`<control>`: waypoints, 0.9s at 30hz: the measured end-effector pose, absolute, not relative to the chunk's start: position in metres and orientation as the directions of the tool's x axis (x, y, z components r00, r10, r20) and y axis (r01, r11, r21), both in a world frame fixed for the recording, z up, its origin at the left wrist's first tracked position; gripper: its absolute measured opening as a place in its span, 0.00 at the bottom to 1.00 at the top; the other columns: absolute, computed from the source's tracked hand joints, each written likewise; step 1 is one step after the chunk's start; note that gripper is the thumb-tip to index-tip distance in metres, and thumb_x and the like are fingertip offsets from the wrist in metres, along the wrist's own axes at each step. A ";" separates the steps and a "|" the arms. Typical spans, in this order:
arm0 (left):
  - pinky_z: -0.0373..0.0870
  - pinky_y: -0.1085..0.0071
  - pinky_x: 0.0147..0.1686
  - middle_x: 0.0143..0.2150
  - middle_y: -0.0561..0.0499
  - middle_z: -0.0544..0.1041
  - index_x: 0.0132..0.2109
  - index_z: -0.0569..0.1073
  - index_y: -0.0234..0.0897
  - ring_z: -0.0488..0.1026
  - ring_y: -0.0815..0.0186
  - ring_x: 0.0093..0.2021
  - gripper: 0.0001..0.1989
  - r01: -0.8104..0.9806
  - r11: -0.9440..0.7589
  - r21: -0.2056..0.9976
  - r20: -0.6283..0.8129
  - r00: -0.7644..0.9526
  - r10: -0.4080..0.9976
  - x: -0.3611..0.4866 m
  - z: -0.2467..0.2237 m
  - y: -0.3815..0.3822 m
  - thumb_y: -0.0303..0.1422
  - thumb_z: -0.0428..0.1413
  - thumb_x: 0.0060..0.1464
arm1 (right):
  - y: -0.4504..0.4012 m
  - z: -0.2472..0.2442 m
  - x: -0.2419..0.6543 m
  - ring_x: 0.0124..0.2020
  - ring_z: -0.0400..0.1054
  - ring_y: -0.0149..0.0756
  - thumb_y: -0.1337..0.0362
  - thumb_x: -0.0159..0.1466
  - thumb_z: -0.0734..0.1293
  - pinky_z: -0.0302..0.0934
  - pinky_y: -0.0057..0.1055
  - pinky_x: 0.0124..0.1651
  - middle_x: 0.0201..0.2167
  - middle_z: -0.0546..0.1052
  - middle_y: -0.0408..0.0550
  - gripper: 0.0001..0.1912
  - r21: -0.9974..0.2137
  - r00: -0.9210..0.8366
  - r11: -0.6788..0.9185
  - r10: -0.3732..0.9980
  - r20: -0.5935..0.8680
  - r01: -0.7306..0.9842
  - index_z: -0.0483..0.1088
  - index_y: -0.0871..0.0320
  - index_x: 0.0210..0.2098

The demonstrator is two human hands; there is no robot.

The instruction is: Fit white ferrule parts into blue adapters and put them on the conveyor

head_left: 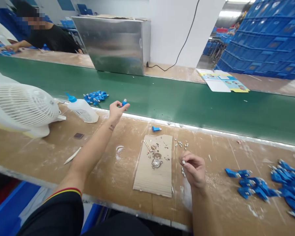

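"What does the grip look like?"

"The left hand [115, 111] pinches a blue piece [124, 103] between thumb and fingers, pale tip upward, over the near edge of the green belt [186, 105]. The right hand [196, 170] has a small pale bit [184, 162] at its fingertips, beside the cardboard [142, 180]."

"How would they handle?"

"The blue piece looks light and fairly stiff, probably smooth; its blue body seems the place to hold, sparing the tip. The bit looks easily dropped, so it wants a light fingertip pinch by its sides."

"And farther out?"

"A loose blue piece [156, 128] lies beyond the cardboard; pale bits [180, 144] lie to its right."
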State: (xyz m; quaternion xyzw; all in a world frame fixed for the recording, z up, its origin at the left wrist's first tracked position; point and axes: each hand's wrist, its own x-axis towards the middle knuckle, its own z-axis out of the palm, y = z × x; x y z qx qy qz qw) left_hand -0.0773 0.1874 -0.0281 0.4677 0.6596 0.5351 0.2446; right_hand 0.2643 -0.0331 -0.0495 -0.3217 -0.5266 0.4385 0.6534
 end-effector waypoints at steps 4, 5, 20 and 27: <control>0.74 0.73 0.29 0.31 0.55 0.78 0.41 0.65 0.41 0.77 0.68 0.28 0.23 0.090 -0.055 0.994 0.072 -0.196 0.978 -0.026 -0.037 0.092 0.50 0.68 0.56 | -0.038 -0.047 0.255 0.23 0.64 0.32 0.51 0.58 0.81 0.57 0.30 0.27 0.19 0.72 0.41 0.12 -0.881 0.068 0.402 0.915 0.398 -0.250 0.83 0.52 0.29; 0.73 0.74 0.28 0.32 0.53 0.80 0.45 0.67 0.41 0.78 0.67 0.28 0.26 -0.124 -0.046 0.991 0.040 -0.051 0.998 -0.014 -0.039 0.067 0.51 0.69 0.54 | -0.040 -0.046 0.252 0.23 0.64 0.32 0.52 0.59 0.81 0.58 0.31 0.27 0.20 0.72 0.41 0.12 -0.880 0.068 0.408 0.912 0.404 -0.242 0.83 0.52 0.30; 0.81 0.69 0.38 0.41 0.52 0.81 0.44 0.76 0.40 0.78 0.68 0.35 0.26 -0.507 0.386 0.770 -0.171 0.419 0.892 0.054 -0.053 -0.046 0.52 0.74 0.49 | -0.052 -0.045 0.216 0.35 0.79 0.39 0.66 0.65 0.75 0.75 0.39 0.38 0.32 0.84 0.44 0.07 -0.677 0.024 0.722 0.681 0.732 0.143 0.82 0.49 0.43; 0.84 0.62 0.44 0.33 0.53 0.80 0.41 0.76 0.39 0.81 0.64 0.36 0.24 -0.476 0.333 0.814 -0.112 0.434 0.894 0.053 -0.052 -0.047 0.53 0.72 0.53 | -0.054 -0.042 0.218 0.32 0.81 0.37 0.66 0.66 0.73 0.77 0.36 0.35 0.33 0.86 0.44 0.06 -0.678 -0.012 0.705 0.695 0.719 0.210 0.82 0.50 0.41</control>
